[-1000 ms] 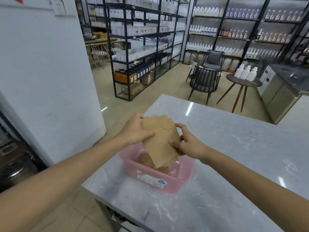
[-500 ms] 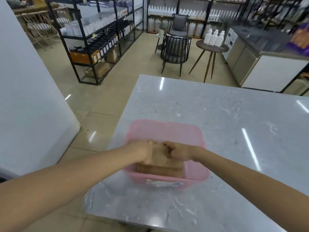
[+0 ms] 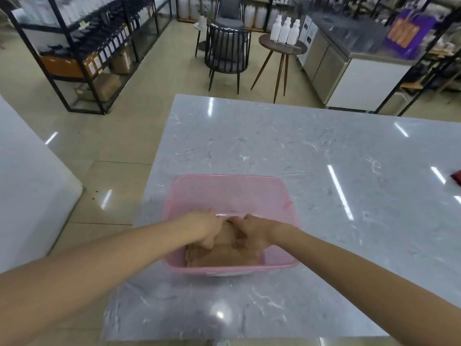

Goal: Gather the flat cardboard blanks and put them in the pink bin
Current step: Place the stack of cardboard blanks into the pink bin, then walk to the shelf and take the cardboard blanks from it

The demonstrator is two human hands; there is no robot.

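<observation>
A pink translucent bin [image 3: 232, 181] stands near the left front of the grey marble table [image 3: 311, 151]. Inside it lies a stack of flat brown cardboard blanks [image 3: 222, 257], pressed against the near wall. Both hands are down inside the bin on top of the stack. My left hand [image 3: 207, 229] curls its fingers over the left part of the blanks. My right hand [image 3: 249, 232] grips the right part, fingers bent onto the cardboard. The lower part of the stack is blurred behind the bin's near rim.
A small red object [image 3: 456, 177] lies at the table's right edge. Beyond the table stand a dark chair [image 3: 225, 49], a round side table [image 3: 282, 46] with three white bottles, black shelving [image 3: 74, 46] on the left and a counter [image 3: 349, 71] on the right.
The blanks went from held upright above the bin to lying down inside it. Both hands followed them into the bin. The view tilted downward.
</observation>
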